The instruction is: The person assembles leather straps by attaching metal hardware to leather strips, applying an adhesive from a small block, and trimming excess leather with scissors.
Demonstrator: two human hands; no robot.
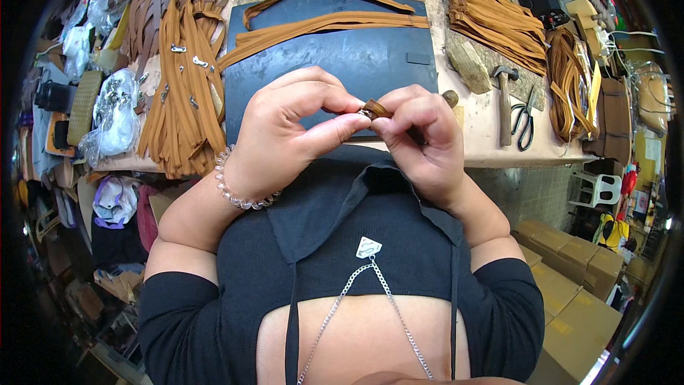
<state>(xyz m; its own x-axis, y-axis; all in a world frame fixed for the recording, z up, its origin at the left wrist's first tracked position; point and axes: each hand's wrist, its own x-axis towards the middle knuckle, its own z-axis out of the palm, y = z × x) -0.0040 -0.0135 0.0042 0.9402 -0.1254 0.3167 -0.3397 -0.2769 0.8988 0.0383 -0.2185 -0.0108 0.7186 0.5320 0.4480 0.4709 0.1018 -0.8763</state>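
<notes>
Both hands meet over the near part of a dark board. My left hand (303, 110) is closed in a pinch on a small silver zipper slider (364, 112), mostly covered by the fingertips. Right against it, the thumb and finger of my right hand (425, 128) pinch the end of a brown zipper tape (377, 108). The rest of that tape is hidden behind the hands. Farther back on the board (271, 85) lie long tan zipper strips (320, 26), one of them curved. To the left, a bundle of tan zipper strips (178, 100) has several silver sliders (200, 62) on it.
Right of the board lie a wooden block (467, 65), a hammer (504, 103) and black-handled scissors (526, 121). More zipper bundles (491, 18) rest at the back right. Clear plastic bags (117, 117) crowd the left. Cardboard boxes (577, 314) stand low at the right.
</notes>
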